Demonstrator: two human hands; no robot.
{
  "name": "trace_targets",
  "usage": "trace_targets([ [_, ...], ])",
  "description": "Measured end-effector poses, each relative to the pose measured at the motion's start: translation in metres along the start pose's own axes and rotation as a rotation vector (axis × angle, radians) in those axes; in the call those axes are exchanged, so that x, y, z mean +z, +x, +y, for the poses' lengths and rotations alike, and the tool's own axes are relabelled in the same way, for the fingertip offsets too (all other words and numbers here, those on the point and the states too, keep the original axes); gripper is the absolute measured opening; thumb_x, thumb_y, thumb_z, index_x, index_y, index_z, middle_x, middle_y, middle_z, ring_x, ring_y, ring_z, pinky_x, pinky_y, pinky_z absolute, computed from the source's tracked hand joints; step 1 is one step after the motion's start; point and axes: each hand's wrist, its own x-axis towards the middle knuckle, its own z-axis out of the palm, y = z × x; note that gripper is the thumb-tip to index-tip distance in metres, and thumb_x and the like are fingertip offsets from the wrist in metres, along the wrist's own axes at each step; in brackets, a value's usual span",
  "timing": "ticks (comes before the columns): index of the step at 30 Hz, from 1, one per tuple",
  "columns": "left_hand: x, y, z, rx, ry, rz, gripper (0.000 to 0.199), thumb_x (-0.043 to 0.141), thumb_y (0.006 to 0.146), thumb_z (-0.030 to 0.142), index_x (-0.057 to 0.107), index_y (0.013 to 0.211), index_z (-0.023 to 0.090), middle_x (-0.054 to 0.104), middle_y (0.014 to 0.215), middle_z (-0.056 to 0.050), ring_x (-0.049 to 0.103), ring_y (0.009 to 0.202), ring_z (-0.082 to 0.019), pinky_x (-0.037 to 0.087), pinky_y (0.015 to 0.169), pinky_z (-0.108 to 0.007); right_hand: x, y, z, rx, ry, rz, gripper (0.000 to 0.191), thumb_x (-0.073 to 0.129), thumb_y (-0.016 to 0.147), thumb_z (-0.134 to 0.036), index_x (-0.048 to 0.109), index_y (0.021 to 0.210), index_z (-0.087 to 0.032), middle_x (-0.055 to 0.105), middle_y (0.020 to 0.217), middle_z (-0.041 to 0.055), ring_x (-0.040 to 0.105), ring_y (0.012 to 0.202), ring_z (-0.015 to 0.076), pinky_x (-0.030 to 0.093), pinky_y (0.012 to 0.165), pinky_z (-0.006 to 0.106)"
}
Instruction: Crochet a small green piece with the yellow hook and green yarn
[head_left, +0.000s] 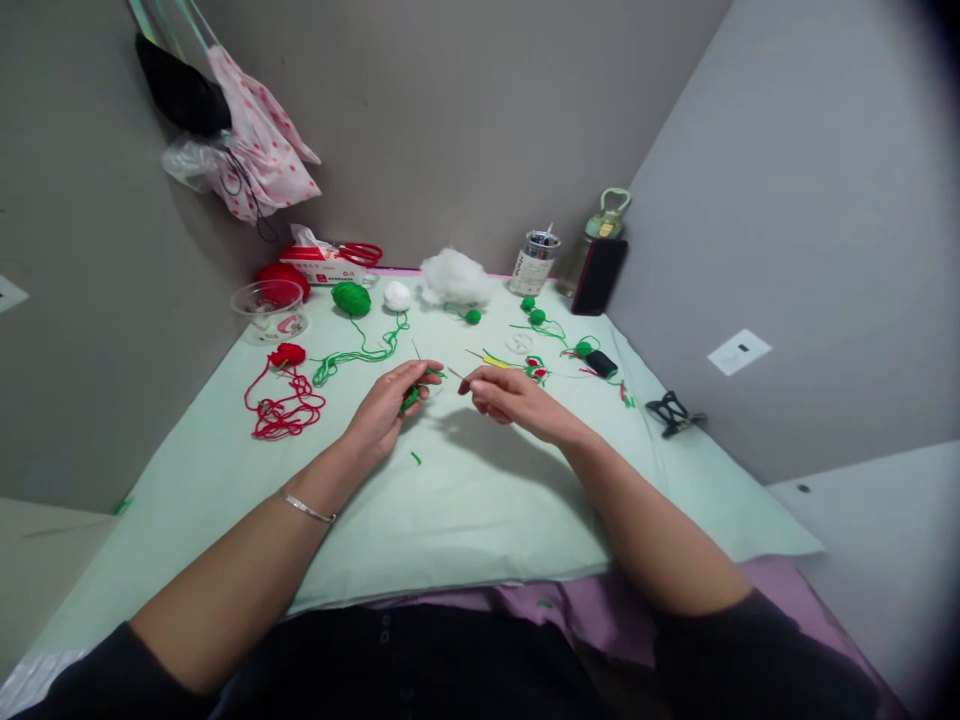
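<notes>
My left hand (394, 398) is closed around a small green yarn piece (409, 399), most of it hidden by the fingers. A thin needle-like rod (416, 348) rises above the left thumb, and a short green strand (435, 375) shows at the fingertips. Pinched in my right hand (506, 392) is a slim metal tool (454, 374), pointing left toward the strand; its exact kind is too small to make out. A gap separates the two hands. Just beyond the right hand lies a yellow-handled tool (493, 361) with a thin tip.
Red yarn (289, 408) and green yarn (352, 298) lie at left, near a clear plastic tub (270, 312). White stuffing (454, 278), a pen can (535, 264), a bottle (581, 265) and a phone (600, 276) stand at the back. A black claw clip (673, 413) lies right.
</notes>
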Motion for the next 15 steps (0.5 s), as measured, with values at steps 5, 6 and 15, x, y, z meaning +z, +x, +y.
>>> trace_targets([
  [5, -0.001, 0.000, -0.005, -0.021, -0.030, 0.019, 0.023, 0.072, 0.087, 0.039, 0.080, 0.098, 0.021, 0.077, 0.100, -0.006, 0.063, 0.088, -0.013, 0.039, 0.061, -0.017, 0.018, 0.000, -0.001, -0.045, -0.085, -0.025, 0.032, 0.057, 0.096, -0.046, 0.068, 0.096, -0.016, 0.055, 0.073, -0.0017, 0.045, 0.068, 0.0120, 0.036, 0.064, 0.026],
  [6, -0.001, 0.000, -0.006, -0.020, -0.040, 0.015, 0.023, 0.071, 0.087, 0.039, 0.080, 0.099, 0.022, 0.078, 0.101, -0.006, 0.064, 0.092, -0.013, 0.040, 0.063, -0.017, 0.020, 0.001, 0.000, -0.034, -0.118, -0.006, 0.031, 0.057, 0.096, -0.045, 0.069, 0.095, -0.016, 0.053, 0.072, -0.0025, 0.043, 0.066, 0.0117, 0.034, 0.063, 0.026],
  [15, 0.009, -0.006, -0.009, -0.028, -0.140, -0.052, 0.021, 0.069, 0.087, 0.033, 0.080, 0.096, 0.018, 0.081, 0.099, -0.008, 0.070, 0.092, -0.019, 0.050, 0.084, -0.028, 0.024, 0.002, 0.004, -0.005, -0.243, 0.054, 0.028, 0.058, 0.095, -0.043, 0.070, 0.093, -0.018, 0.050, 0.067, -0.0043, 0.040, 0.063, 0.0109, 0.030, 0.062, 0.026],
])
